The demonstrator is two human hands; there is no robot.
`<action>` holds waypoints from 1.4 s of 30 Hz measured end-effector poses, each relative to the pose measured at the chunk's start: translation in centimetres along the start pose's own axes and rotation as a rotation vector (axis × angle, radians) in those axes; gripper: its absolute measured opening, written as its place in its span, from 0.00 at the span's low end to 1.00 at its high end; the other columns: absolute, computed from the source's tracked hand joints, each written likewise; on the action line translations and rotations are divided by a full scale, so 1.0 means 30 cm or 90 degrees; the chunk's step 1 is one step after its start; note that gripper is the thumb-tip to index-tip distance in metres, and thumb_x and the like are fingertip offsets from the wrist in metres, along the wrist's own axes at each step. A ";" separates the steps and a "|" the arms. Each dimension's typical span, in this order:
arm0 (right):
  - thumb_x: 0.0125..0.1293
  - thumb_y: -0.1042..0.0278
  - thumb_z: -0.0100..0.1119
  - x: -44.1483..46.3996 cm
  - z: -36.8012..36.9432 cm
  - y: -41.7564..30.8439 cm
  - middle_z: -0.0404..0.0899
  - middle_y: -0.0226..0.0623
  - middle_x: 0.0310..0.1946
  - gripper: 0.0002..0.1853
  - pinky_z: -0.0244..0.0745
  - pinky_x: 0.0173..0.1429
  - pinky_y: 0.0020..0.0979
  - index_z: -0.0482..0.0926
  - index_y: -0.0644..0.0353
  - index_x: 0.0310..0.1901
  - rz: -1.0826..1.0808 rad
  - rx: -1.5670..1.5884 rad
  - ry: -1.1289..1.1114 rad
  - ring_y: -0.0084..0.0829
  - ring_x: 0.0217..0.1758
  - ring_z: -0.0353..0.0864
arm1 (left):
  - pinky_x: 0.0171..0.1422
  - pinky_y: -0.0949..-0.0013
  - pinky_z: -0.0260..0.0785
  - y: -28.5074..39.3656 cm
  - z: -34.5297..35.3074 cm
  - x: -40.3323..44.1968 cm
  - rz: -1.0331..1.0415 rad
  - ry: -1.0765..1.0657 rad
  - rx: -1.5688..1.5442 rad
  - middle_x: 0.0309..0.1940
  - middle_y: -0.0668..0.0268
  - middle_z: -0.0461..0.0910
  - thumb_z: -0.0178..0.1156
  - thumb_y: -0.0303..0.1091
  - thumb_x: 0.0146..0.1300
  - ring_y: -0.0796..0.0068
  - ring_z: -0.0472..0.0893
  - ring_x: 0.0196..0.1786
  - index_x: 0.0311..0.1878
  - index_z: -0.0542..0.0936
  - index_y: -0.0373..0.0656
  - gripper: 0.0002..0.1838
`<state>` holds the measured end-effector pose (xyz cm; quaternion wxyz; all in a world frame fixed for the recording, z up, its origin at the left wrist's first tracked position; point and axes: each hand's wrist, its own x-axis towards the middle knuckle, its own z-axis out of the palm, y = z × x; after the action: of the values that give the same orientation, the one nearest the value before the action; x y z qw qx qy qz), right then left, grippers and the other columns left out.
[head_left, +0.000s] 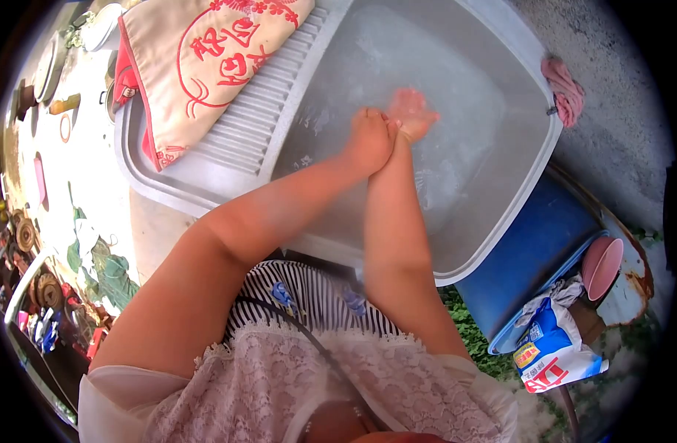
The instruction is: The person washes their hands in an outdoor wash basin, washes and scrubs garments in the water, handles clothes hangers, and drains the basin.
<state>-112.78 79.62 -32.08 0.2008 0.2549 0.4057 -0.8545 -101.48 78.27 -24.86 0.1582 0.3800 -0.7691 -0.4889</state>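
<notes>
Over the basin of a grey laundry sink (493,214), my left hand (373,139) is closed around my right wrist (402,148). Just beyond it, my right hand (413,117) is open with its fingers apart and slightly blurred, and nothing shows in it. Cloudy water (464,96) lies in the basin around and below my hands. A ribbed washboard (257,133) forms the left side of the sink. On it rests a cream cloth item (183,111) with red trim and printed red characters, partly cut off at the top.
A pink rag (565,92) hangs over the sink's right rim. Below right, a blue barrel (534,236) carries a pink bowl (602,267) and a blue-and-white detergent bag (556,351). Plants and assorted items lie on sunlit ground at left. A dark cable (323,351) crosses my chest.
</notes>
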 end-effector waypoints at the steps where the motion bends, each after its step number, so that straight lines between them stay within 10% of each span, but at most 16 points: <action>1: 0.81 0.24 0.27 -0.013 0.026 -0.007 0.64 0.53 0.76 0.50 0.59 0.85 0.53 0.61 0.69 0.79 0.019 -0.003 -0.014 0.53 0.78 0.65 | 0.63 0.46 0.70 0.001 -0.016 0.004 0.005 -0.024 0.019 0.45 0.40 0.80 0.61 0.40 0.76 0.39 0.78 0.52 0.48 0.79 0.31 0.17; 10: 0.85 0.31 0.30 -0.033 0.020 0.000 0.64 0.52 0.78 0.44 0.62 0.86 0.49 0.62 0.68 0.79 -0.056 0.022 0.040 0.47 0.78 0.68 | 0.62 0.46 0.73 0.055 -0.022 -0.074 0.057 -0.029 0.074 0.50 0.38 0.81 0.61 0.41 0.77 0.39 0.79 0.53 0.51 0.78 0.28 0.19; 11: 0.86 0.35 0.33 0.057 -0.056 0.049 0.67 0.51 0.77 0.41 0.62 0.86 0.49 0.64 0.68 0.78 -0.001 0.142 -0.238 0.46 0.77 0.70 | 0.63 0.46 0.74 0.026 0.022 -0.052 0.038 -0.001 0.079 0.51 0.39 0.81 0.61 0.41 0.77 0.39 0.80 0.55 0.53 0.78 0.29 0.20; 12: 0.86 0.39 0.36 0.049 -0.058 0.051 0.69 0.49 0.75 0.37 0.64 0.85 0.48 0.66 0.67 0.76 -0.015 0.090 -0.207 0.45 0.76 0.71 | 0.63 0.47 0.75 -0.002 0.049 -0.021 0.017 0.027 0.085 0.52 0.39 0.81 0.61 0.41 0.77 0.40 0.80 0.56 0.55 0.78 0.29 0.20; 15: 0.86 0.51 0.45 -0.129 0.068 0.048 0.77 0.45 0.69 0.27 0.70 0.81 0.46 0.72 0.65 0.72 0.029 -0.130 0.012 0.42 0.72 0.77 | 0.60 0.52 0.78 -0.021 -0.013 0.173 -0.175 -0.420 0.085 0.50 0.50 0.84 0.60 0.34 0.76 0.56 0.84 0.55 0.54 0.80 0.34 0.13; 19: 0.85 0.60 0.52 -0.217 0.113 -0.008 0.81 0.41 0.64 0.20 0.76 0.73 0.37 0.76 0.64 0.69 0.199 0.148 0.013 0.36 0.70 0.80 | 0.56 0.53 0.80 -0.066 -0.011 0.274 -0.459 -0.368 -0.380 0.49 0.52 0.85 0.60 0.38 0.78 0.56 0.87 0.53 0.54 0.80 0.38 0.13; 22: 0.89 0.56 0.37 -0.265 0.090 -0.032 0.68 0.47 0.78 0.27 0.65 0.83 0.44 0.65 0.68 0.77 0.226 0.219 -0.128 0.40 0.77 0.74 | 0.53 0.56 0.82 -0.063 -0.019 0.288 -0.604 -0.358 -0.652 0.47 0.55 0.86 0.60 0.40 0.79 0.58 0.88 0.51 0.52 0.80 0.41 0.12; 24: 0.89 0.57 0.36 -0.310 0.074 -0.037 0.70 0.47 0.77 0.27 0.67 0.81 0.41 0.66 0.69 0.76 0.077 -0.069 -0.201 0.39 0.76 0.75 | 0.51 0.59 0.82 -0.044 -0.032 0.297 -0.617 -0.418 -0.720 0.44 0.57 0.86 0.60 0.42 0.79 0.62 0.88 0.48 0.49 0.80 0.43 0.11; 31: 0.89 0.55 0.40 -0.275 0.048 -0.070 0.83 0.38 0.64 0.24 0.71 0.73 0.34 0.75 0.64 0.70 0.014 -0.460 -0.277 0.32 0.68 0.78 | 0.57 0.53 0.78 0.056 -0.052 0.245 -0.628 -0.255 -0.584 0.45 0.54 0.85 0.56 0.55 0.79 0.60 0.86 0.51 0.47 0.80 0.42 0.22; 34: 0.85 0.57 0.51 -0.184 -0.004 -0.026 0.84 0.37 0.55 0.20 0.77 0.65 0.30 0.78 0.65 0.63 -0.057 -0.581 -0.305 0.29 0.61 0.81 | 0.61 0.54 0.76 -0.029 0.071 0.164 -0.327 -0.028 -0.192 0.49 0.53 0.85 0.51 0.55 0.83 0.60 0.84 0.54 0.50 0.81 0.40 0.24; 42: 0.80 0.60 0.59 -0.184 0.053 -0.055 0.84 0.33 0.47 0.09 0.83 0.55 0.35 0.81 0.56 0.50 0.110 -0.482 -0.190 0.30 0.51 0.84 | 0.60 0.58 0.78 0.090 0.012 0.218 -0.592 0.019 -0.629 0.46 0.58 0.82 0.51 0.48 0.85 0.64 0.84 0.55 0.55 0.80 0.38 0.21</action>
<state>-109.76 80.08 -26.94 0.4081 0.0691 0.6349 -0.6523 -107.19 74.31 -23.52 0.0971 0.5613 -0.2097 -0.7947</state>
